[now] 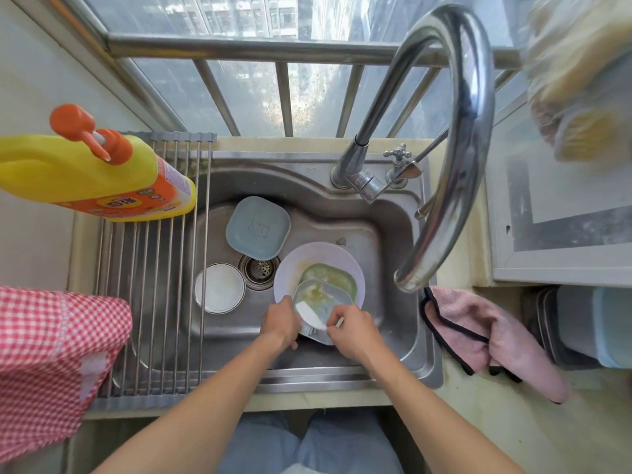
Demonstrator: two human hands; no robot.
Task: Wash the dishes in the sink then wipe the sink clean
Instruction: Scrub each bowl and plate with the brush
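In the steel sink [393,234] my left hand [280,323] grips the left edge of a small grey-blue square dish [318,295], tilted above the basin. My right hand [352,331] pinches a white sponge [309,314] and presses it on the dish's inner face, which carries yellowish smears. Under it lies a green square dish [333,277] on a round lilac plate [297,268]. A blue square dish [258,227] lies upside down at the back, a white round bowl [219,288] at the left, with the drain [258,270] between them.
The tall curved faucet [458,131] arches over the sink's right side. A roll-up drying rack [154,268] covers the left, with a yellow detergent bottle [85,172] on it. A pink cloth [478,333] lies on the right counter. Red checked fabric [51,354] hangs at the left.
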